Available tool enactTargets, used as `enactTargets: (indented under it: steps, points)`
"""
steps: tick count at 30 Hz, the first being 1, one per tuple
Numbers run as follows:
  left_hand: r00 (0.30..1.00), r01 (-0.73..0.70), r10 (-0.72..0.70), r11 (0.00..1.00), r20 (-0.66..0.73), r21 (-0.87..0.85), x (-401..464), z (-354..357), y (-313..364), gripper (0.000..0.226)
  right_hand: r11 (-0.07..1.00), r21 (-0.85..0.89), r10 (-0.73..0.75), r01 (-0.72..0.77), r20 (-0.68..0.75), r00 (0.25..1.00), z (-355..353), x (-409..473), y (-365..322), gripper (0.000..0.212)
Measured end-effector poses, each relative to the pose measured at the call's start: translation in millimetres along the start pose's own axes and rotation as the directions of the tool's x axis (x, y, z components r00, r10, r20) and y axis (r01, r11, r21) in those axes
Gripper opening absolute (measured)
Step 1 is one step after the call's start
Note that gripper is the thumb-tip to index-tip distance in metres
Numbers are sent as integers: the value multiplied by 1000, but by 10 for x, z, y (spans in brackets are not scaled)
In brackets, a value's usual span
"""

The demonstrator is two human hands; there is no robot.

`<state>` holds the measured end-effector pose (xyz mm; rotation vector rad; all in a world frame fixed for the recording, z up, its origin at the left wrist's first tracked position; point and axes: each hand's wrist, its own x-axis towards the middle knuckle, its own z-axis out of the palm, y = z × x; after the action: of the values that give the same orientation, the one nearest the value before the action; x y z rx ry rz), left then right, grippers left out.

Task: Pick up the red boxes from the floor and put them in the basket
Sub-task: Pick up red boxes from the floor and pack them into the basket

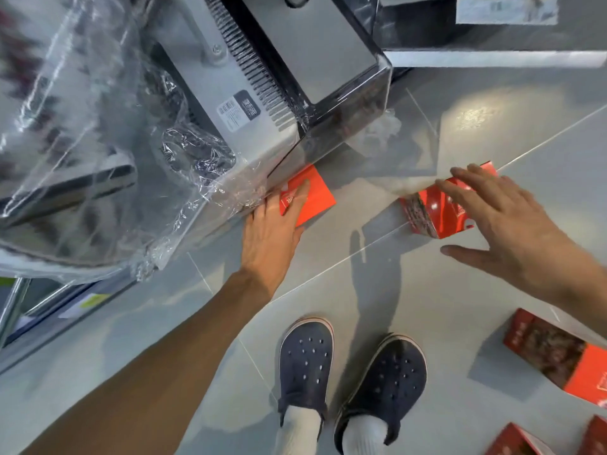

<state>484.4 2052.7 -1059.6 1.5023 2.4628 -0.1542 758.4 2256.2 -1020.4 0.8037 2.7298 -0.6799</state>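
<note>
**Two hands reaching for red boxes on the floor**

Head view: The left hand [274,221] lies flat, fingers extended, its fingertips resting on the top face of a red box [313,197] that sits on the grey tiled floor [361,323] at about 12 o'clock from the hand. The grip is spread, not closed round anything. That box is pushed against the base of a plastic-wrapped grey appliance [230,103], and its 9 o'clock edge is covered by the wrap and the hand.

The right hand [512,231] hovers with fingers splayed wide and thumb apart, over a second red box [433,211] lying at about 9 o'clock from the palm. The fingertips overlap the box's far end; whether they touch it cannot be told. This grip too is spread.

At 4 o'clock in the frame, a third red box [565,359] lies on the floor, cut off by the right edge. Two more box corners [515,443] show at 5 o'clock, cropped by the bottom edge. Dark blue clogs [305,359] with white socks stand at 6 o'clock. The appliance's left part is blurred.
</note>
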Motion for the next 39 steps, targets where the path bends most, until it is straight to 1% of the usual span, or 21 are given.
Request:
enactTargets:
  steps: [3, 6, 8, 10, 13, 16, 18, 20, 21, 23, 24, 26, 27, 29, 30, 32, 33, 36, 38, 39]
  points:
    - [1000, -21, 21, 999, -12, 41, -37, 68, 0, 82, 990, -139, 22, -9, 88, 996, 128, 137, 171, 113]
    - [1000, 2, -3, 999, -22, -40, -29, 92, -5, 79, 982, -184, -26, 46, 106, 994, 221, 229, 272, 118]
    - [1000, -20, 18, 996, -20, -82, -71, 85, -10, 78, 977, -207, -46, 57, 60, 997, 214, 270, 294, 114]
    - [997, -78, 76, 989, -13, -130, -124, 77, -5, 78, 972, -228, -48, 52, 20, 999, 180, 300, 301, 109]
    - [990, -134, 138, 967, 5, -215, -233, 5, 34, 77, 966, -256, -43, 46, 15, 999, 131, 288, 286, 99]
    - [986, -151, 166, 935, 19, -321, -342, -185, 61, 79, 970, -244, 11, -10, 4, 1000, 75, 215, 173, 90]
    - [982, -164, 187, 917, 30, -363, -418, -313, 62, 80, 980, -196, 43, -43, -2, 999, 14, 171, 61, 88]
    - [970, -212, 242, 891, 24, -401, -466, -732, 169, 80, 983, -154, 105, -104, 1, 994, -418, -25, -70, 89]
    - [966, -219, 254, 889, 36, -403, -510, -757, 158, 80, 988, -107, 111, -112, -16, 994, -427, -48, -118, 90]
    - [957, -252, 291, 861, 22, -441, -506, -1358, 253, 80, 983, -73, 163, -166, -55, 985, -1107, -267, -299, 93]
    - [955, -255, 296, 860, 25, -442, -560, -1399, 255, 81, 983, -50, 172, -175, -63, 983, -1122, -311, -342, 94]
    - [945, -299, 327, 825, -26, -480, -576, -2161, 322, 83, 977, -40, 205, -210, -110, 973, -1950, -564, -606, 97]
    - [946, -290, 324, 822, -16, -489, -625, -2180, 294, 86, 975, -30, 214, -219, -119, 969, -1939, -608, -636, 97]
    - [937, -328, 342, 783, -75, -529, -651, -3007, 367, 91, 969, -22, 237, -245, -174, 956, -2815, -873, -941, 96]
    - [943, -308, 328, 788, -60, -534, -713, -2992, 328, 93, 969, 2, 242, -246, -175, 954, -2812, -922, -991, 96]
    - [945, -315, 309, 767, -109, -559, -789, -3897, 376, 97, 972, 29, 235, -234, -213, 948, -3704, -1191, -1386, 95]
    - [949, -307, 290, 771, -121, -558, -831, -3978, 361, 98, 972, 25, 233, -233, -233, 944, -3784, -1264, -1425, 95]
    - [944, -324, 296, 738, -147, -592, -985, -4831, 396, 100, 979, 24, 204, -205, -257, 945, -4612, -1566, -1857, 94]
    - [938, -337, 308, 717, -157, -610, -1162, -5431, 379, 100, 981, 17, 190, -194, -292, 937, -5170, -1786, -2179, 93]
    - [931, -360, 313, 711, -187, -604, -1263, -5698, 356, 100, 983, 24, 180, -183, -324, 929, -5414, -1901, -2316, 93]
